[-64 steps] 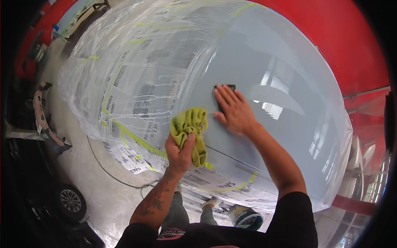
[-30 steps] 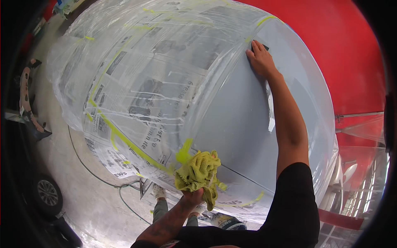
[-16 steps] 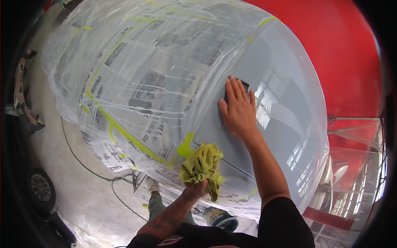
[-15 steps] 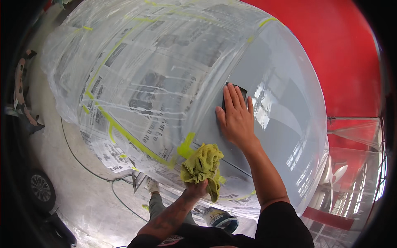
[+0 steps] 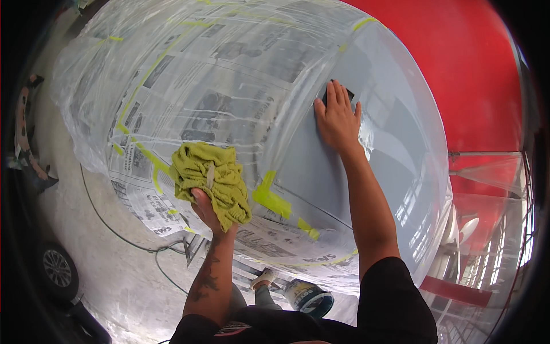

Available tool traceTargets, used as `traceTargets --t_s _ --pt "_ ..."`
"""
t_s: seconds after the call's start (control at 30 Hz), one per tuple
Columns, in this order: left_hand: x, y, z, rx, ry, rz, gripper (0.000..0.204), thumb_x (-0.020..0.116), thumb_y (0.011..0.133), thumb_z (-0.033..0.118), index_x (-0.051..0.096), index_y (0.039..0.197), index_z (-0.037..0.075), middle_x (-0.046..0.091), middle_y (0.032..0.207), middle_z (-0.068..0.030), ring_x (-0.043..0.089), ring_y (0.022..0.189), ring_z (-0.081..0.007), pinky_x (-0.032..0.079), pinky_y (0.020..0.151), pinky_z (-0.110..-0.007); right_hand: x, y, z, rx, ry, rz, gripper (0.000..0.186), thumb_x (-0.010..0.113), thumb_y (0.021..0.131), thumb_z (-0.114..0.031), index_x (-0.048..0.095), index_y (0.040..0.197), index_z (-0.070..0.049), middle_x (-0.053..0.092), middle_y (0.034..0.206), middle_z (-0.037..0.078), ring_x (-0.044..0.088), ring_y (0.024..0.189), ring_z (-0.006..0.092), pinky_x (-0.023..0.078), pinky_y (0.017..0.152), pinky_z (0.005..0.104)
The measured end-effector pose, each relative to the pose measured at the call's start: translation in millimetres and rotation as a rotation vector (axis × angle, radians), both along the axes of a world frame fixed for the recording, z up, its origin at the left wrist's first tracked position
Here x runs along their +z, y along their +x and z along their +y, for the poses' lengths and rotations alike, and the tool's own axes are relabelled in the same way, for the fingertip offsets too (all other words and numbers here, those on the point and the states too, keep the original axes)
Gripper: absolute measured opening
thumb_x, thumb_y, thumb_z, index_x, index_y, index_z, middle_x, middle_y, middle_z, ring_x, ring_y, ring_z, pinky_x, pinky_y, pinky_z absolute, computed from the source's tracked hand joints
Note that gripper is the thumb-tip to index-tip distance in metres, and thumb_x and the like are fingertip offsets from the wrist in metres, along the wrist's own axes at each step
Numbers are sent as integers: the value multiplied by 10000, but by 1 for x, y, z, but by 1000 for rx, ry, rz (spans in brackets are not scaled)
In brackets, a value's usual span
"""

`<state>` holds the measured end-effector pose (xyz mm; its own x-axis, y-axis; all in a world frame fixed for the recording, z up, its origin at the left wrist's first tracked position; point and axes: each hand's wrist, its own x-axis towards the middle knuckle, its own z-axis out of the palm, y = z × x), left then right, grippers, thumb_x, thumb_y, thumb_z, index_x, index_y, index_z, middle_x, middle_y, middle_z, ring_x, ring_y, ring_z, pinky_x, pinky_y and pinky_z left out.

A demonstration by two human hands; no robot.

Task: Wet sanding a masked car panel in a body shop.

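Two hands are at work on a grey car panel (image 5: 366,172). My right hand (image 5: 338,117) lies flat on the panel at the far right, fingers spread and pressing a dark sanding block (image 5: 332,92) that shows just past the fingertips. My left hand (image 5: 206,209), nearer and to the left, is closed around a bunched yellow-green cloth (image 5: 212,178). Left of the panel, newspaper (image 5: 217,97) under clear plastic sheeting (image 5: 86,74) is edged with yellow tape (image 5: 272,198).

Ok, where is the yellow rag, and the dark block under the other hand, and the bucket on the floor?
yellow rag (image 5: 213,179): head view, middle of the bunched cloth.
dark block (image 5: 339,92): head view, corner past the fingertips.
bucket (image 5: 309,298): head view, its rim.
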<state>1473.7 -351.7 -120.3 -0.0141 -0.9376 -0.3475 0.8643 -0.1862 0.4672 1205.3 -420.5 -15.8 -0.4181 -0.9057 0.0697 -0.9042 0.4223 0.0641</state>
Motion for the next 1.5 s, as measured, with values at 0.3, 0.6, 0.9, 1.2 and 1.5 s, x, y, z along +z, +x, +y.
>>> traceTargets --t_s 0.3,0.6,0.9,1.2,1.5 --pt "10 -3 -24 -28 -66 -274 646 551 960 504 387 1352 19 554 1205 -105 612 955 -193 523 755 -338 -9 3 -8 50 41 -4 649 347 1003 -455 304 1496 -34 265 1583 122 198 1481 283 132 1170 581" --pt "-2 -7 -20 -6 -65 -348 717 500 968 550 316 1414 20 516 1272 -124 589 1083 -221 527 857 -359 -17 -36 -28 3 55 -13 696 340 986 -527 285 1516 -79 240 1600 84 190 1487 242 125 1168 591" --pt "-4 -11 -16 30 -50 -322 808 579 905 595 304 1420 37 520 1278 -118 614 1064 -251 564 822 -378 8 -180 -137 -139 93 23 660 307 987 -529 310 1511 -128 243 1603 38 195 1484 213 135 1152 623" --pt "-12 1 -13 16 -6 -328 820 583 900 600 311 1406 15 527 1266 -128 621 1045 -250 564 824 -385 -9 -84 -79 -59 61 15 633 345 988 -496 338 1500 -123 292 1583 48 242 1470 234 163 1135 640" --pt "-2 -5 -15 -3 -52 -320 810 593 907 576 309 1426 24 511 1299 -121 592 1092 -242 531 873 -379 -19 -1 -24 17 76 40 633 352 1003 -476 346 1477 -57 284 1581 84 228 1471 274 166 1129 648"
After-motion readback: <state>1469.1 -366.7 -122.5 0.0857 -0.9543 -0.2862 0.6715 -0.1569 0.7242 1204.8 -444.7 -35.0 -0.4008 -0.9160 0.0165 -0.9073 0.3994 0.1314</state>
